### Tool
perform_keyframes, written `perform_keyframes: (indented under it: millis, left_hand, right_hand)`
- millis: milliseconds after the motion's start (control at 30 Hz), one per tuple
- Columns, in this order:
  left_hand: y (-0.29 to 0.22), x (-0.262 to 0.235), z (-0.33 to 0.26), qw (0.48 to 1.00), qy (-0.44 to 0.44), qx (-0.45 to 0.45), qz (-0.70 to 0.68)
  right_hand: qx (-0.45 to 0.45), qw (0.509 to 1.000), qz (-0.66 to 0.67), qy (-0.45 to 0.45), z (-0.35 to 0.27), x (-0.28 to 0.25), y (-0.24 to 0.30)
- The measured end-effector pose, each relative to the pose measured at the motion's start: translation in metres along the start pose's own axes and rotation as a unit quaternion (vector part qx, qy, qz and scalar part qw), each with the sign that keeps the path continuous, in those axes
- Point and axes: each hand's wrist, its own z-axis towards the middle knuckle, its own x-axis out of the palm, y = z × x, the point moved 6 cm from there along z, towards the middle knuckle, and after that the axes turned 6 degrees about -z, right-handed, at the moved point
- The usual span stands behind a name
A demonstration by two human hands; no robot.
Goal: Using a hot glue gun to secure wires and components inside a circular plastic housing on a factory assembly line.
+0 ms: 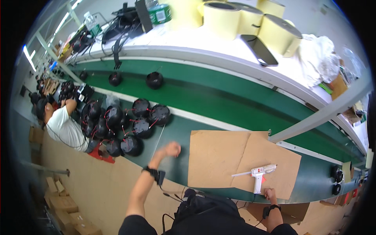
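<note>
Head view: green conveyor belt (219, 98), cardboard sheet (219, 156).

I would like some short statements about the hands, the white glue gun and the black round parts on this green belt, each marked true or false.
1. The white glue gun lies on the cardboard sheet. True.
2. The left hand holds the glue gun. False: it is closed into a fist over the green belt, left of the cardboard, apart from the gun.
3. The right hand is at the near edge of the cardboard, just below the gun's handle. True.
4. The black round parts are stacked on the cardboard. False: they lie on the belt, left of it.
5. Rolls of pale yellow tape stand on the white shelf beyond the belt. True.
</note>
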Motion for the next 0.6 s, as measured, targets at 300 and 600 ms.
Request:
perform_keyframes:
  millis: [300,600]
  left_hand:
    - [-0.068,-0.237,0.067,0.905,-0.34,-0.046,0.251]
    - [-0.053,-0.325,0.134,0.865,-0.402,-0.131,0.268]
  right_hand:
    - [-0.198,0.965,0.044,-0.167,-0.012,0.022,-0.003]
    - [-0.062,0.974,-0.111,-0.19,-0.052,0.058,0.066]
